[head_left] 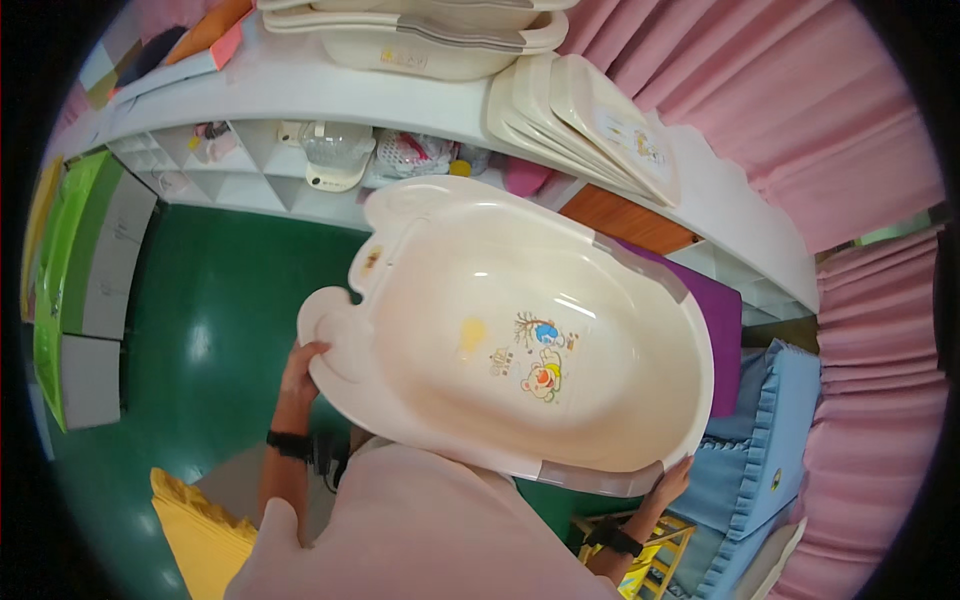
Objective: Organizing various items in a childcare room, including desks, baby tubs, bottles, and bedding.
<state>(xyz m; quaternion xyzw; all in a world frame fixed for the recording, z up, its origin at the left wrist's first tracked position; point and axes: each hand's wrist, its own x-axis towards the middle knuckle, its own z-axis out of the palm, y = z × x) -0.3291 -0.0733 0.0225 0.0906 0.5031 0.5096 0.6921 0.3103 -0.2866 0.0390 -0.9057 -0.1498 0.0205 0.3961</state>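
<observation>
A large cream baby bathtub is held up in front of my body, its hollow facing me. Cartoon animals are printed on its floor, and greyish grips sit along the rim. My left hand grips the edge beside the rounded ear-shaped end; its fingers are partly hidden behind the tub. At the lower right corner, my right hand holds the rim next to a grey grip. Both wrists wear black bands.
Along the white shelf unit's top stand more stacked bathtubs and several leaning cream boards. Pink curtains hang at right, near a blue-covered crib. A green-topped cabinet stands left, above green floor.
</observation>
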